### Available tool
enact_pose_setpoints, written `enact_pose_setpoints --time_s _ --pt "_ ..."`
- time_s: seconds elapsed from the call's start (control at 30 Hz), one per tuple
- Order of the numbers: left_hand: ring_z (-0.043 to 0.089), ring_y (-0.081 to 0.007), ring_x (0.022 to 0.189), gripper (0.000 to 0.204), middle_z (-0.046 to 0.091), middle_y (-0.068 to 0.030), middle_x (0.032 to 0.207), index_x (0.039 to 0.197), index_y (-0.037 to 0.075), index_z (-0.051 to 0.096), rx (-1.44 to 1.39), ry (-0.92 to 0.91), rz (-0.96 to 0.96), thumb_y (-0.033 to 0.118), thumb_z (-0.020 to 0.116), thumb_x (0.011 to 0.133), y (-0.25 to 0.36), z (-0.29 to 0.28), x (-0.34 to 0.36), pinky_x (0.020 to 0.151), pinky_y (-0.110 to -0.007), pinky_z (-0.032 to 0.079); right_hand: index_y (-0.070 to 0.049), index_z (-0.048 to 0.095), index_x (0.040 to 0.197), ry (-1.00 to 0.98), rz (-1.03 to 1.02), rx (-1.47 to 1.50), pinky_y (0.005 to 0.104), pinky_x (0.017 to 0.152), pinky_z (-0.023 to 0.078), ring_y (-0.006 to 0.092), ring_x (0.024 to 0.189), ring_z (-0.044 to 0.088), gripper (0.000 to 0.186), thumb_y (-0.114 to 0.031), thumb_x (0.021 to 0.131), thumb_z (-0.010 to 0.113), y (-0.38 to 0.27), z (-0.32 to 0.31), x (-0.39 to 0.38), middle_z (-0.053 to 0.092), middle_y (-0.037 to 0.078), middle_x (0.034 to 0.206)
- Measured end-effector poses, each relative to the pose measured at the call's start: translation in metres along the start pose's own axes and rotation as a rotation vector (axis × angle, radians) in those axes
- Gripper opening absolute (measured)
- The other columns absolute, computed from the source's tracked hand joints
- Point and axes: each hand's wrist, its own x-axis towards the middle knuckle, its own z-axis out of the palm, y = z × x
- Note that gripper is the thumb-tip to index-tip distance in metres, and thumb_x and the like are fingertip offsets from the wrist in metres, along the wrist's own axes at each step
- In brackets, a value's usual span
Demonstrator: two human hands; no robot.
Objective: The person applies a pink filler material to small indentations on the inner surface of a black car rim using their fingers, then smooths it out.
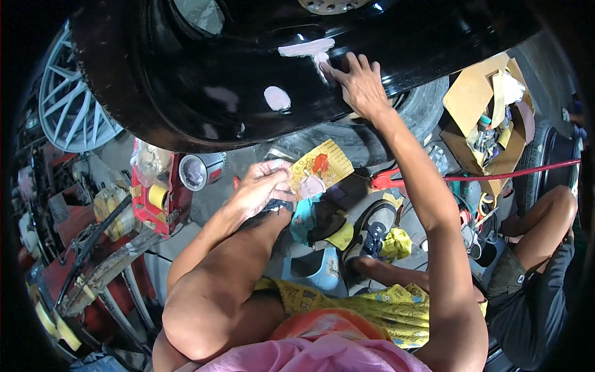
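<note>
A large glossy black curved body panel (248, 68) spans the top of the head view. On it lie a pale pink T-shaped smear of putty (307, 48) and a separate oval putty patch (277, 98). My right hand (361, 90) touches the lower part of the T-shaped smear with a fingertip; its fingers are spread, and I see no tool in them. Below the panel, my left hand (263, 184) pinches a yellow printed card (338, 161) by its left side. A dab of pinkish putty (312, 186) sits on the card.
A tire (427, 108) lies beneath the panel. An open cardboard box (462, 93) stands right, above a red hose (514, 173). A putty-smeared can (204, 170) and red rack (180, 211) are left. A blue stool (310, 279) is below; another person's leg (542, 223) is at right.
</note>
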Motion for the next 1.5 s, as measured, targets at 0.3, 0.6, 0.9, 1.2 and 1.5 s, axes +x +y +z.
enact_pose_setpoints --time_s 0.3,0.6,0.9,1.2,1.5 --pt "0.071 -0.0245 0.089 0.019 0.064 -0.0138 0.104 0.112 -0.006 0.057 -0.023 -0.044 -0.002 0.005 0.058 0.098 -0.003 -0.001 0.0 0.074 -0.036 0.063 -0.032 0.061 0.134 0.014 -0.021 -0.062 0.0418 0.085 0.037 0.0244 0.108 0.048 0.049 -0.016 0.088 0.057 0.0 -0.001 0.022 0.049 0.009 0.123" --pt "0.071 -0.0245 0.09 0.019 0.066 -0.0143 0.104 0.112 -0.006 0.058 0.021 -0.011 -0.021 0.006 0.058 0.098 0.0 0.001 -0.005 0.074 -0.036 0.063 -0.031 0.059 0.136 -0.002 -0.075 -0.046 0.043 0.083 0.037 0.0253 0.103 0.047 0.054 -0.015 0.085 0.056 -0.001 -0.004 0.006 0.049 0.008 0.114" --pt "0.07 -0.0232 0.088 0.02 0.065 -0.0138 0.103 0.113 -0.007 0.057 0.017 -0.024 -0.017 0.004 0.057 0.097 -0.004 -0.004 -0.002 0.072 -0.034 0.063 -0.035 0.057 0.137 -0.028 0.073 -0.027 0.0442 0.09 0.036 0.0257 0.11 0.045 0.052 -0.018 0.088 0.058 -0.013 0.007 0.023 0.048 0.007 0.118" --pt "0.071 -0.0236 0.086 0.016 0.065 -0.0149 0.102 0.11 -0.006 0.057 -0.007 -0.028 0.0 0.005 0.055 0.099 -0.003 0.0 -0.001 0.071 -0.036 0.064 -0.034 0.058 0.137 -0.022 0.02 -0.008 0.0435 0.088 0.037 0.0258 0.11 0.046 0.053 -0.016 0.087 0.058 -0.003 0.003 0.018 0.049 0.009 0.122" --pt "0.072 -0.024 0.086 0.017 0.066 -0.0157 0.102 0.112 -0.005 0.056 0.022 -0.045 -0.025 0.006 0.056 0.099 -0.002 -0.001 -0.002 0.071 -0.036 0.064 -0.032 0.061 0.135 -0.067 -0.013 0.054 0.0437 0.084 0.038 0.0274 0.104 0.049 0.056 -0.008 0.084 0.054 0.0 -0.011 -0.008 0.052 0.011 0.115"
